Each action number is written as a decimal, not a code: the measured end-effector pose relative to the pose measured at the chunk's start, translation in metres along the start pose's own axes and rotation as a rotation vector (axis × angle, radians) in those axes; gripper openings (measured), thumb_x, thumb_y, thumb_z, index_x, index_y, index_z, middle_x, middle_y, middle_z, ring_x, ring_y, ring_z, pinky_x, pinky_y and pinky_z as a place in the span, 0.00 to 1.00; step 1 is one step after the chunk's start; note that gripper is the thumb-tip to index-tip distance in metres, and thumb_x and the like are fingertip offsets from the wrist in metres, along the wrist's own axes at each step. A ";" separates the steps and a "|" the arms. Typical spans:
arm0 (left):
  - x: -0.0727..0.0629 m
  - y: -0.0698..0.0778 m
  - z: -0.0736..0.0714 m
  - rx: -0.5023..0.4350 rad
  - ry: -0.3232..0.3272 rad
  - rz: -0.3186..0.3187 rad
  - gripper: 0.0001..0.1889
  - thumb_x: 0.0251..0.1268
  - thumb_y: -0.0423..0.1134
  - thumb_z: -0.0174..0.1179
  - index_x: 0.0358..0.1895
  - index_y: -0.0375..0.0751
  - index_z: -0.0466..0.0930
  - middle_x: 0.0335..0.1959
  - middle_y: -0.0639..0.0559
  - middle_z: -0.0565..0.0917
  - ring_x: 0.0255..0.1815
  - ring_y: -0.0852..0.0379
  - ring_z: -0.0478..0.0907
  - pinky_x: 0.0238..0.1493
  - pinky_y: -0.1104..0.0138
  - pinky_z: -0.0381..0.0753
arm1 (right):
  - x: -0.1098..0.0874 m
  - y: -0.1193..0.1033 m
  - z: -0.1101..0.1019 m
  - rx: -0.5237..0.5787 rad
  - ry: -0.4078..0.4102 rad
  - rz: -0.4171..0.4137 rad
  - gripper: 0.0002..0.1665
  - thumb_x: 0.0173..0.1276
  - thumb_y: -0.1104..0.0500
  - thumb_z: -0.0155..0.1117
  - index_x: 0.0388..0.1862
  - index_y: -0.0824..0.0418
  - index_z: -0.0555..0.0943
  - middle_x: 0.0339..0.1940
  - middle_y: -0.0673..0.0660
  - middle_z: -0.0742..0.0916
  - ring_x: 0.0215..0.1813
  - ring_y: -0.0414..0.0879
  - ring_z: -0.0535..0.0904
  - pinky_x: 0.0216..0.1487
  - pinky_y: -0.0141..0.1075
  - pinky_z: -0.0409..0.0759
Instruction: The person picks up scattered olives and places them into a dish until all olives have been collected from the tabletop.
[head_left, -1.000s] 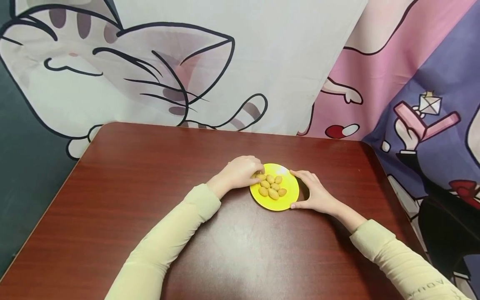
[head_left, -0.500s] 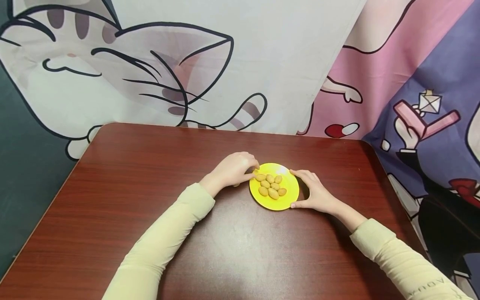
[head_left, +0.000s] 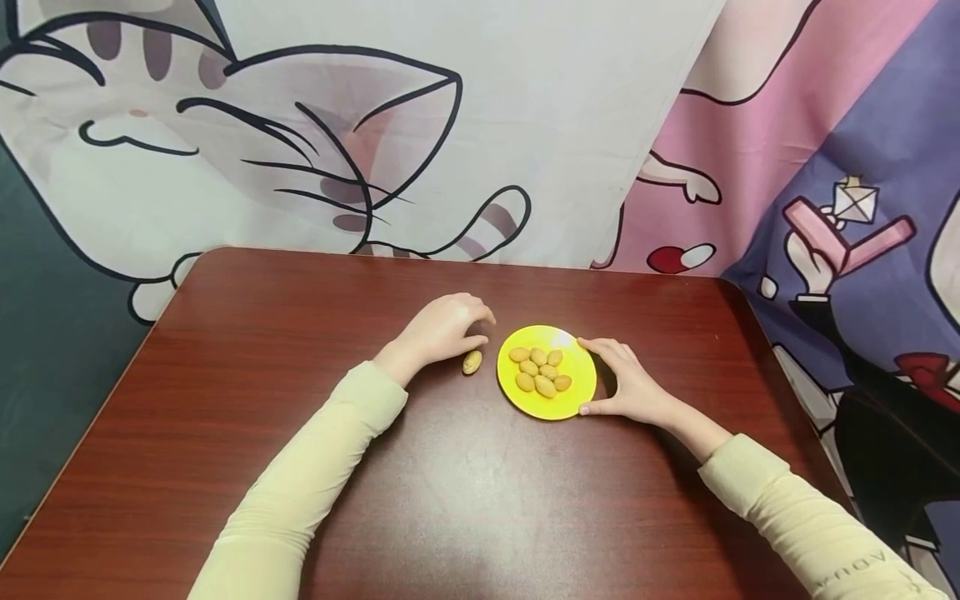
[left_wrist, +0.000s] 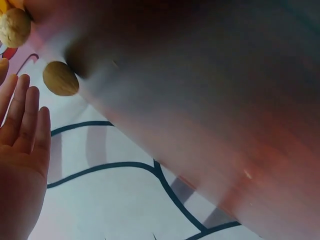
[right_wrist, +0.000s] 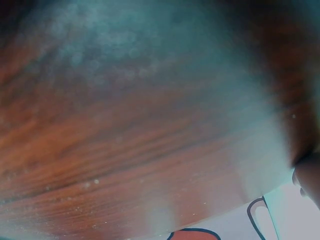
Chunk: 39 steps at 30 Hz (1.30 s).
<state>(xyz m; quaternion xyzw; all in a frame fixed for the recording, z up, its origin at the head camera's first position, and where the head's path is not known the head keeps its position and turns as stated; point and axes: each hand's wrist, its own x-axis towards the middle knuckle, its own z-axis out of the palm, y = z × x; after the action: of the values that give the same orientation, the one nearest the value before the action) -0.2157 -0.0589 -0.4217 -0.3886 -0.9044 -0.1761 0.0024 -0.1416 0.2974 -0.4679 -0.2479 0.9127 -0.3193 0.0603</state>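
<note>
A round yellow plate on the table holds several small oval yellow-brown pieces, like small fruits or nuts. My right hand steadies the plate's right rim, thumb at the near side and fingers at the far side. My left hand hovers left of the plate with fingers and thumb apart, nothing visible between them. Just below its thumb, one loose oval piece lies on the table. The left wrist view shows my left hand with extended fingers, beside one oval piece and another farther off.
The brown wooden table fills the lower view, with its far edge close behind the plate. A cartoon-printed cloth hangs behind it. The right wrist view is mostly blurred tabletop.
My left hand has drawn back leftward from the pieces on the plate, uncovering the loose piece on the table. My right hand has kept its place on the plate's rim.
</note>
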 end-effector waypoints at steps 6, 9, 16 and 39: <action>-0.005 -0.009 -0.002 0.011 0.015 -0.025 0.13 0.69 0.40 0.72 0.54 0.42 0.89 0.49 0.50 0.90 0.53 0.51 0.84 0.60 0.58 0.84 | 0.000 0.000 0.000 -0.007 0.004 -0.008 0.66 0.47 0.51 0.91 0.81 0.63 0.66 0.72 0.66 0.75 0.73 0.63 0.65 0.70 0.61 0.64; -0.008 -0.013 -0.002 0.011 0.013 -0.026 0.13 0.69 0.40 0.72 0.53 0.42 0.89 0.49 0.49 0.90 0.53 0.50 0.84 0.61 0.57 0.83 | 0.000 0.000 -0.001 -0.008 0.007 -0.007 0.66 0.47 0.51 0.91 0.81 0.64 0.66 0.72 0.66 0.75 0.73 0.63 0.65 0.70 0.61 0.64; -0.017 -0.024 -0.003 0.000 0.032 -0.024 0.11 0.68 0.38 0.71 0.50 0.42 0.90 0.47 0.49 0.89 0.52 0.50 0.83 0.61 0.57 0.83 | 0.001 -0.001 -0.001 -0.003 0.007 -0.008 0.66 0.46 0.51 0.91 0.81 0.64 0.66 0.72 0.66 0.75 0.73 0.64 0.64 0.70 0.61 0.64; -0.028 -0.036 -0.005 -0.009 -0.006 -0.027 0.12 0.63 0.38 0.75 0.49 0.43 0.89 0.48 0.49 0.87 0.55 0.48 0.82 0.63 0.54 0.82 | -0.001 -0.002 0.000 -0.006 0.007 -0.002 0.66 0.47 0.50 0.91 0.82 0.63 0.66 0.73 0.65 0.74 0.73 0.62 0.65 0.70 0.61 0.64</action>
<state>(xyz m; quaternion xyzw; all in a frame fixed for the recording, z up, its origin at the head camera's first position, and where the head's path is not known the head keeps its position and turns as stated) -0.2224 -0.1034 -0.4325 -0.3768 -0.9088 -0.1790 -0.0042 -0.1401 0.2964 -0.4672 -0.2477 0.9136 -0.3175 0.0562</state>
